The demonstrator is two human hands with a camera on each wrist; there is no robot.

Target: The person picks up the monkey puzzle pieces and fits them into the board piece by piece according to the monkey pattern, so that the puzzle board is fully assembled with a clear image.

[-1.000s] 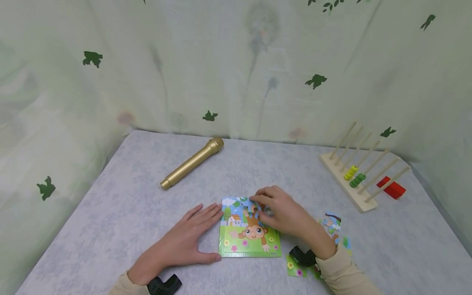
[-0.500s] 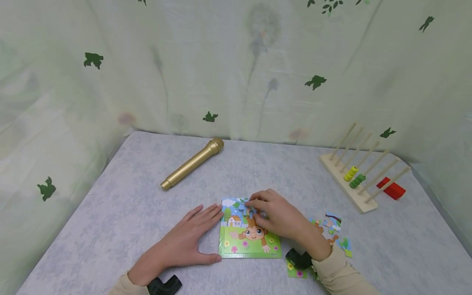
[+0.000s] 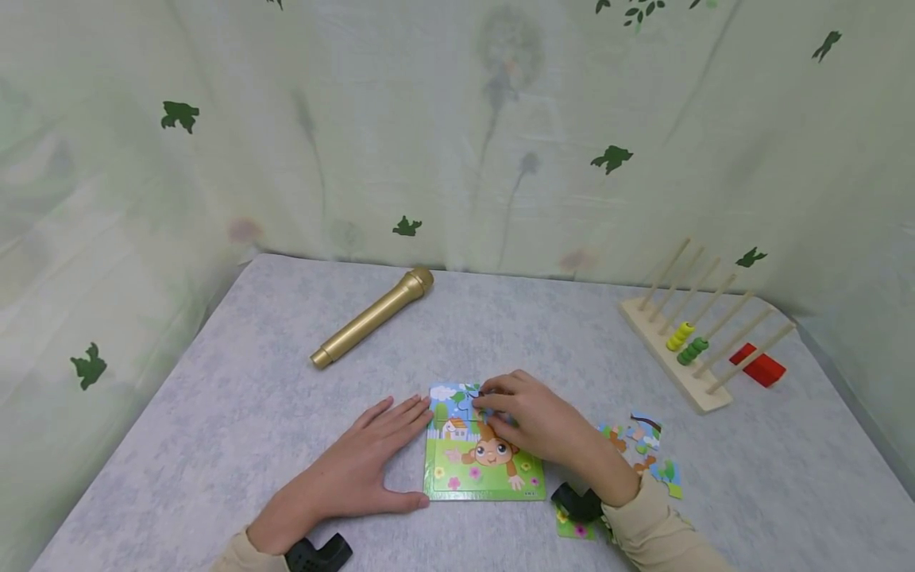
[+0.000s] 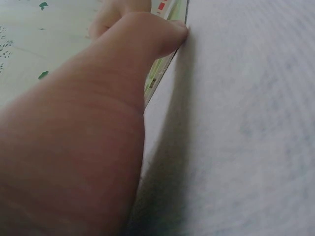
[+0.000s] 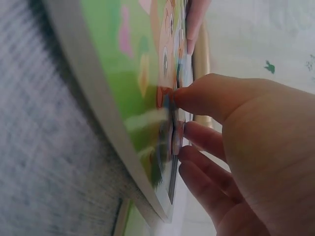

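A square jigsaw puzzle board (image 3: pixel 472 473) with a monkey picture lies flat in the middle of the head view. My left hand (image 3: pixel 372 461) rests beside its left edge, fingers straight, fingertips and thumb against the board. Over the upper right part, my right hand (image 3: pixel 543 421) pinches a jigsaw piece (image 5: pixel 179 140) between thumb and fingers, low against the board in the right wrist view. The hand hides most of that piece and the board's upper right corner from above. In the left wrist view, my left thumb (image 4: pixel 167 37) touches the board's edge.
Several loose jigsaw pieces (image 3: pixel 646 429) lie right of the board, partly under my right wrist. A gold toy microphone (image 3: pixel 372 319) lies behind on the left. At the back right stand a wooden peg rack (image 3: pixel 672 361) with yellow and green beads and a red block (image 3: pixel 761 365).
My right hand has shifted slightly left and down over the board with the jigsaw piece, which now sits lower among the upper pieces. The left hand has stayed put.
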